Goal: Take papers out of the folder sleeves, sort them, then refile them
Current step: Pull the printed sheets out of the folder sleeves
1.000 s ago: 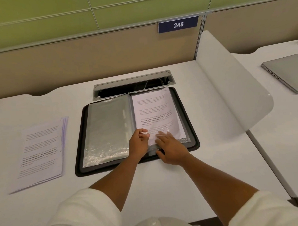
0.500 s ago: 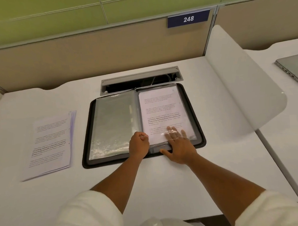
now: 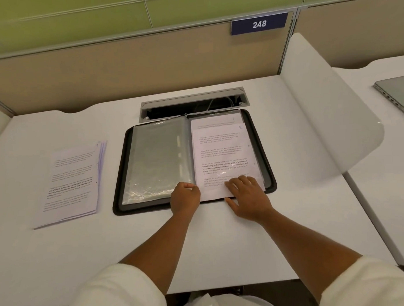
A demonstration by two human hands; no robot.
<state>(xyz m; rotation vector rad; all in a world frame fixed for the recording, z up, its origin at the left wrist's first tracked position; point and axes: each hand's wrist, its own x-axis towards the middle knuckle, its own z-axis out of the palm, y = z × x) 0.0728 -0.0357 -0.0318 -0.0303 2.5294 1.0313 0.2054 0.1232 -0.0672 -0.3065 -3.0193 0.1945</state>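
**Sliding one sheet out of the right-hand sleeve: extraction stage, partway through**

Item: folder [image 3: 117,190], black-rimmed, open flat at centre of counter [image 3: 222,248].

Progress, as judged:
- Done: pile of loose papers [image 3: 73,180] stacked at 9 o'clock of the folder, well apart from it; presumably already pulled. Clear sleeves [image 3: 155,159] on the left leaf showing no paper.
- In hand: printed sheet [image 3: 219,152] halfway out of the right sleeve [image 3: 257,171], near edge lying over the folder rim at 6 o'clock.
- Left: at least a second sheet [image 3: 216,121] under it, header strip peeking out at 12 o'clock; number of further filled sleeves beneath not visible. Sorting and refiling not yet begun, by the look of it.

Grips:
- Left grip [image 3: 185,198]: fingers curled, apparently clamped on the sleeve's near inner corner at 6 o'clock of the spine; exact pinch hidden by knuckles.
- Right grip [image 3: 248,197]: fingers apart and flat, pressing on the sheet's near end, dragging toward 6 o'clock.

Change against half a second ago:
- Sheet then fully within the folder outline; now drawn toward 6 o'clock, past the rim.
- Second sheet's header then covered; now exposed.
- Right grip shifted toward 6 o'clock with the sheet; left grip about where it was.
- Pile unchanged.
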